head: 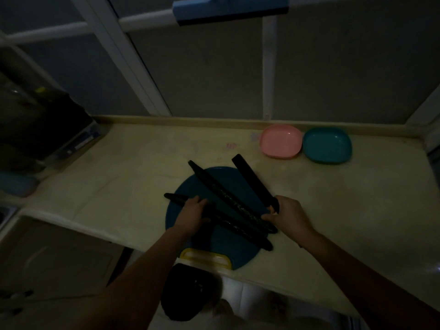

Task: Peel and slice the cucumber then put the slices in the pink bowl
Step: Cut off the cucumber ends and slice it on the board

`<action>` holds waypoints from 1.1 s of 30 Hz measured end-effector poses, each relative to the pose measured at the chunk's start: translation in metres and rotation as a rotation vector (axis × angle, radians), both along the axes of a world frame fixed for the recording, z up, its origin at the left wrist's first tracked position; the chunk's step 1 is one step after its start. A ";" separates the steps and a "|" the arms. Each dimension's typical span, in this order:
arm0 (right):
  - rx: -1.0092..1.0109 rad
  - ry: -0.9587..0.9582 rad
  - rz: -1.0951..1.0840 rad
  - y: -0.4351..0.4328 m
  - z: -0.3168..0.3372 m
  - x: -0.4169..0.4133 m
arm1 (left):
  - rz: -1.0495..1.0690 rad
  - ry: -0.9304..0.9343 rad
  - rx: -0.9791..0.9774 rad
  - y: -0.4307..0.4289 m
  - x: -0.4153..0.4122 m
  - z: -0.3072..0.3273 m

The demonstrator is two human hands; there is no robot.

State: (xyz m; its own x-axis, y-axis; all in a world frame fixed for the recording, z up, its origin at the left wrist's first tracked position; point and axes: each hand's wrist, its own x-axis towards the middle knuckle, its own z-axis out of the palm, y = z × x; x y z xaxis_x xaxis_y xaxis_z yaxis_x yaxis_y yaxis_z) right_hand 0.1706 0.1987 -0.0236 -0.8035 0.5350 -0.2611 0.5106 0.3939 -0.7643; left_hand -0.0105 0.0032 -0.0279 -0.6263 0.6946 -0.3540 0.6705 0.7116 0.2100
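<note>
The scene is very dim. A round teal board [190, 186] with a yellow handle [205, 257] lies at the near edge of a pale counter [133, 167], the handle toward the person. Two long dark cucumbers lie across the board, side by side and slanting from far-left to near-right. The near cucumber [238, 228] runs from beyond the board's left rim to past its near-right rim; the far cucumber [228, 195] pokes over the board's far rim and ends at the right rim.

The left hand [194, 211] is wrapped over the near cucumber toward its left end, fingers curled around it and pressing it to the board. The right hand [289, 216] is closed around the handle of a knife [253, 182], whose broad dark blade points away toward the far side, slanted over the board's right rim; whether the blade touches the board cannot be told. The right hand's fingertips sit just beside the far cucumber's near end.

A pink bowl [281, 141] stands near the counter's far edge, right of the middle, empty as far as can be seen. A teal bowl [327, 145] stands touching it on its right
</note>
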 end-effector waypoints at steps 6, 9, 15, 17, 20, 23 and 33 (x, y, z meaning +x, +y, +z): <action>-0.006 -0.014 0.097 -0.001 -0.005 -0.025 | 0.022 0.056 -0.032 -0.002 0.009 -0.003; 0.045 -0.043 0.169 -0.007 -0.004 -0.044 | 0.040 0.070 -0.062 -0.001 0.009 -0.002; 0.164 -0.134 0.328 -0.019 -0.007 -0.078 | 0.093 0.096 -0.131 -0.006 0.008 -0.001; 0.186 -0.141 0.335 -0.023 -0.009 -0.085 | 0.118 0.098 -0.135 -0.007 0.005 -0.001; 0.192 -0.134 0.275 -0.026 -0.013 -0.095 | 0.130 0.048 -0.156 -0.005 0.001 0.000; 0.211 -0.131 0.259 -0.028 -0.015 -0.105 | 0.155 -0.065 -0.010 0.001 -0.008 0.005; -0.057 -0.082 0.116 0.013 0.003 -0.101 | -0.306 0.072 0.098 0.046 -0.063 0.003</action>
